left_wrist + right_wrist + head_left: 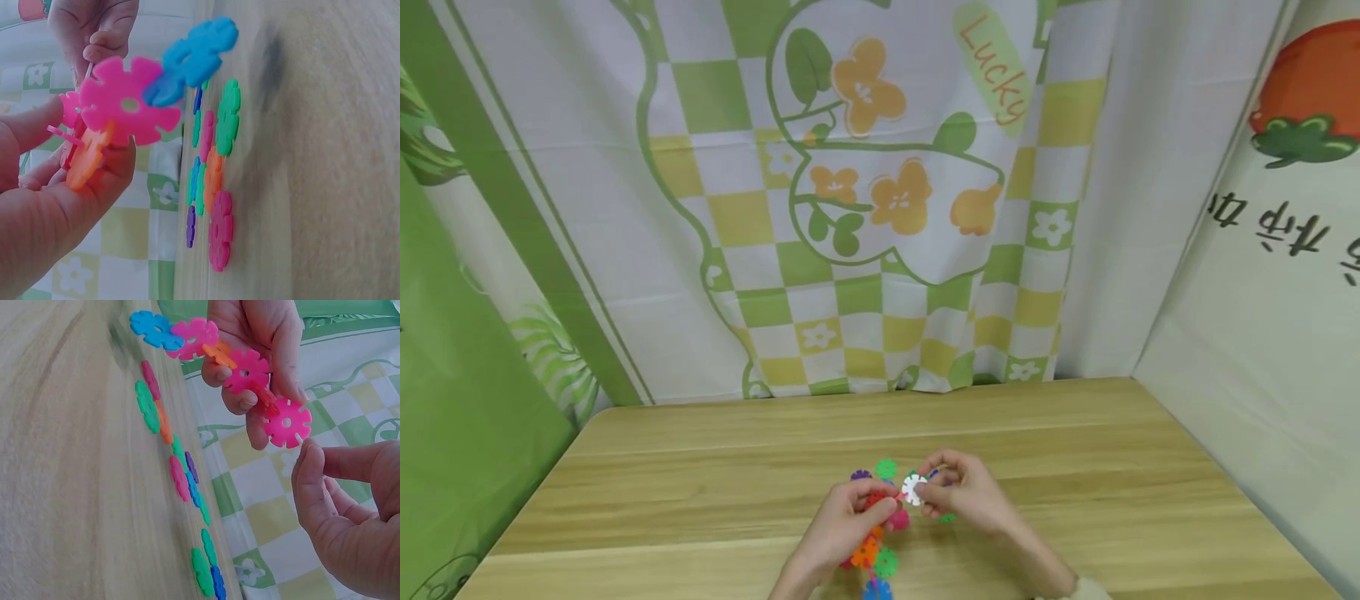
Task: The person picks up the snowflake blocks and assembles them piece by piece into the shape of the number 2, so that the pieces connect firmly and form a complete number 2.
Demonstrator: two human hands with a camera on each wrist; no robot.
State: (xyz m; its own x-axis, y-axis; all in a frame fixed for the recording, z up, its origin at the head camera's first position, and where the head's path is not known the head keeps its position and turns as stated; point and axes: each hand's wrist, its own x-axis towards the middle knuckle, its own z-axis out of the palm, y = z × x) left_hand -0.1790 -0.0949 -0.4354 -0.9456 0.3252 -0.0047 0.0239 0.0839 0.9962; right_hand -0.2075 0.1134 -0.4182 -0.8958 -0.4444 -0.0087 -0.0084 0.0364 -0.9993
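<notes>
My left hand [844, 518] grips a chain of plastic snowflake building discs above the table. Along it in the right wrist view come a blue disc [153, 331], a pink disc [194, 339], an orange one, another pink, a red one and an end pink disc [295, 432]. Between the thumb and fingers of my right hand [973, 497] is a white snowflake disc [911, 487], pinched at its edge. The white disc meets the chain's pink end in the head view. From the right wrist it is mostly hidden behind the fingertips.
Several loose discs lie on the wooden table [737, 475] under and around the hands, among them a green disc [886, 469], a purple disc [190, 226] and a pink disc [220, 231]. A patterned curtain [865, 300] hangs behind the table's far edge.
</notes>
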